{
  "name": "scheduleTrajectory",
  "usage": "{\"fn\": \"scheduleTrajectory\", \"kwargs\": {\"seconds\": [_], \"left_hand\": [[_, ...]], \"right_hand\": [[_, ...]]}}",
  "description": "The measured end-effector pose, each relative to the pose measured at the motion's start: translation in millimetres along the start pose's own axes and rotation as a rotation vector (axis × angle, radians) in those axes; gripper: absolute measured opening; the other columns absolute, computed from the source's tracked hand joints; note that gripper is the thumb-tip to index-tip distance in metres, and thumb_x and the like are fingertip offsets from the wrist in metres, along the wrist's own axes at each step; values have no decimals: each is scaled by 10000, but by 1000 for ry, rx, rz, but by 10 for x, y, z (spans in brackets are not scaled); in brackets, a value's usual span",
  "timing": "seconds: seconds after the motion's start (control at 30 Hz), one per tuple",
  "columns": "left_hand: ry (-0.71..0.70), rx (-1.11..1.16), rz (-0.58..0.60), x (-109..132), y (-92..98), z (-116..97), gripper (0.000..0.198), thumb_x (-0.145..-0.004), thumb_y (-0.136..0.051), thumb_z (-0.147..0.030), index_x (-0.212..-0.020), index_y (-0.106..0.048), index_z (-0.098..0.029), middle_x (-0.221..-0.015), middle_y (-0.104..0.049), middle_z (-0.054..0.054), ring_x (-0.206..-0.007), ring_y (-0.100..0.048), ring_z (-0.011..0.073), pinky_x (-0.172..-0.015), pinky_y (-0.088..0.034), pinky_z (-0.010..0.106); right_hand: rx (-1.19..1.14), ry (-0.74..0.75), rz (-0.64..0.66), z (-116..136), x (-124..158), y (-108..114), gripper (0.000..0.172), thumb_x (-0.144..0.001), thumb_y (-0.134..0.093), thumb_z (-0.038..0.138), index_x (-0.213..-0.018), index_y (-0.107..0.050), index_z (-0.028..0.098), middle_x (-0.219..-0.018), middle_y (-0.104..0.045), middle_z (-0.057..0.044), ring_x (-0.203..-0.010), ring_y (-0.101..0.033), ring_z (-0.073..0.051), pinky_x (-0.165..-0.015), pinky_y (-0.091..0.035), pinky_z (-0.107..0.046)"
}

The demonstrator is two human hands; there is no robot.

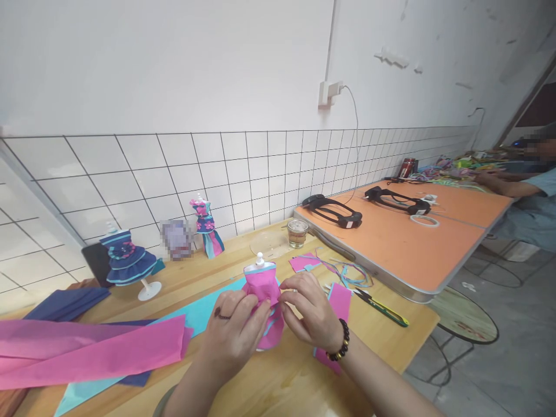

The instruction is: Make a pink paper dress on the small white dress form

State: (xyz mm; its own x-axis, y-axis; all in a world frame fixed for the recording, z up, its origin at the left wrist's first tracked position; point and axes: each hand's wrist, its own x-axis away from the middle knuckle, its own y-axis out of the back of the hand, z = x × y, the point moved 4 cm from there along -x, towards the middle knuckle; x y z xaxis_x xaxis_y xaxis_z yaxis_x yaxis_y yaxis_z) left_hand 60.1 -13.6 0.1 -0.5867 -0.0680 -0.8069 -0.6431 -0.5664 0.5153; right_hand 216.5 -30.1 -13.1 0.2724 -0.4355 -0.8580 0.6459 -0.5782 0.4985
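Observation:
A small doll dress form wears a pink doll dress (263, 280) with light blue trim, upright on the wooden table in front of me. My left hand (234, 324), with a ring on one finger, pinches the pink fabric at the front of the dress. From the other side my right hand (310, 307), wearing a dark beaded bracelet, pinches the dress's right edge between thumb and fingers. The fingers partly cover the skirt. A pink strip with a blue edge (339, 300) lies beneath my right wrist.
Pink fabric (130, 353) and blue fabric lie at left. Behind stand a navy doll dress (130, 258) and a multicoloured one (206, 226). Yellow-handled thread snips (382, 308), cords (351, 272) and a glass jar (297, 233) are at right. An orange table (399, 243) holds black headsets; another person sits beyond.

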Motion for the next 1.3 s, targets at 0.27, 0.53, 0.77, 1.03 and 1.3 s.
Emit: {"fn": "scheduleTrajectory", "kwargs": {"seconds": [0.27, 0.53, 0.77, 1.03, 1.3], "left_hand": [[50, -33, 11, -81, 27, -36, 136, -842, -510, -65, -875, -617, -143, -704, -612, 44, -688, -565, 171, -623, -393, 326], [108, 41, 29, -120, 57, -31, 124, -830, -515, -75, -838, -615, -147, -701, -579, 46, -679, -505, 173, -622, -383, 317], [110, 33, 1, -146, 68, -35, 60, -815, -580, -109, -815, -600, -166, -723, -594, 36, -707, -533, 174, -664, -396, 323], [187, 34, 3, -90, 38, 22, 113, -784, -581, -70, -856, -582, -157, -738, -594, 49, -711, -501, 186, -664, -410, 323], [108, -23, 9, -60, 37, 24, 163, -773, -605, -89, -927, -590, -142, -796, -637, 76, -779, -535, 220, -695, -415, 356]], "right_hand": [[-28, -37, -5, 0, -51, 29, 126, -816, -488, 88, -885, -533, 183, -905, -586, -76, -814, -531, -183, -705, -424, -345], [57, 24, -2, -1, -71, -8, 227, -813, -513, 66, -993, -543, 200, -916, -580, -67, -805, -517, -177, -687, -407, -328], [98, 46, 29, -1, -105, -5, 101, -856, -527, 134, -914, -577, 200, -900, -573, -63, -784, -510, -169, -665, -389, -309], [110, 91, 70, -9, -132, 38, 63, -857, -534, 155, -890, -575, 189, -914, -592, -69, -779, -514, -172, -657, -386, -313], [120, 108, 85, -4, -193, 56, 67, -878, -528, 192, -830, -575, 186, -894, -607, -68, -760, -506, -169, -663, -391, -311]]}}
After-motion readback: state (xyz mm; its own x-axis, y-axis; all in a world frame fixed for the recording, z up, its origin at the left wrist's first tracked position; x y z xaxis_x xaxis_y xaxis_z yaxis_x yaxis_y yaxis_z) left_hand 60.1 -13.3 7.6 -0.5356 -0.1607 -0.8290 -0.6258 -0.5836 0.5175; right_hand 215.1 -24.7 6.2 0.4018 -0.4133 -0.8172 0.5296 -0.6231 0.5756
